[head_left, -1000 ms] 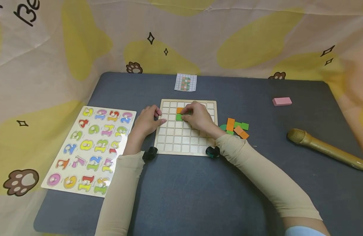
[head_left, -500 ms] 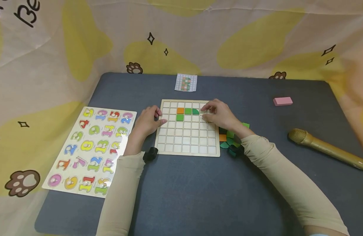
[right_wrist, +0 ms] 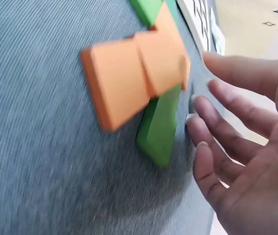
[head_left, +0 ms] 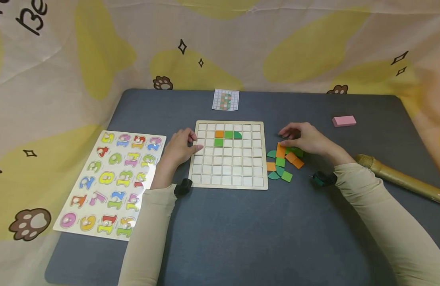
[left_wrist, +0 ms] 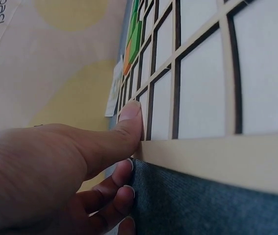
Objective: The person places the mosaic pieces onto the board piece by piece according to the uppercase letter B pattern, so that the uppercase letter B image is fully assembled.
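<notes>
A square white grid board (head_left: 223, 171) with a pale wooden rim lies mid-table. On it sit an orange square tile (head_left: 219, 134), two green square tiles (head_left: 218, 142) and a darker green quarter-round tile (head_left: 237, 135). My left hand (head_left: 178, 149) rests at the board's left edge. In the left wrist view its thumb (left_wrist: 130, 117) lies over the rim, the other fingers loosely bent beside it. My right hand (head_left: 309, 137) hovers at the far side of a pile of orange and green tiles (head_left: 286, 176). Its fingers (right_wrist: 237, 139) are spread, with nothing between them.
A small pattern card (head_left: 225, 99) lies behind the board. Left of it is a number puzzle board (head_left: 109, 186), partly under my left forearm. A pink block (head_left: 344, 121) and a gold microphone (head_left: 406, 178) lie to the right, the microphone's head close to my right wrist.
My right hand has let go of the darker green quarter-round tile on the grid board and moved right to the tile pile. My left hand has stayed at the board's edge.
</notes>
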